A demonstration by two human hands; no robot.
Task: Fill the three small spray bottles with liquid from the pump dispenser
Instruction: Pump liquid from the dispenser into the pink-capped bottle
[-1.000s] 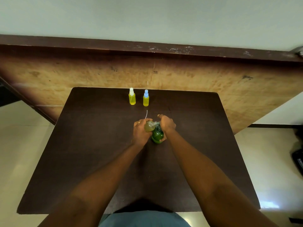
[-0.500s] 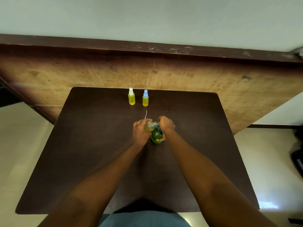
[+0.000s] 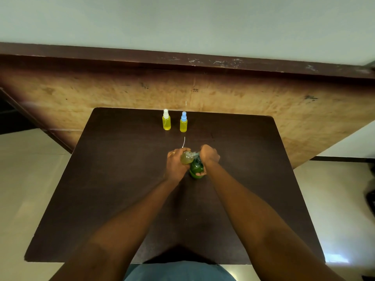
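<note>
A green pump dispenser [image 3: 196, 169] stands in the middle of the dark table [image 3: 113, 179]. My right hand [image 3: 210, 155] is curled over its pump head, thumb low on the bottle's front. My left hand [image 3: 175, 164] grips a small open spray bottle [image 3: 186, 157], tilted with its mouth against the pump spout and partly filled with pale yellow liquid. Two capped spray bottles full of yellow liquid stand at the table's far edge: one with a white cap [image 3: 166, 120], one with a blue cap [image 3: 183, 122]. A thin white dip tube [image 3: 183, 142] sticks out beyond my left hand.
A worn wooden panel [image 3: 263, 110] rises right behind the table's far edge. Pale floor tiles [image 3: 22, 189] lie to both sides of the table.
My right hand has shifted slightly on the pump head. The small bottle stays at the spout, and the two capped bottles have not moved.
</note>
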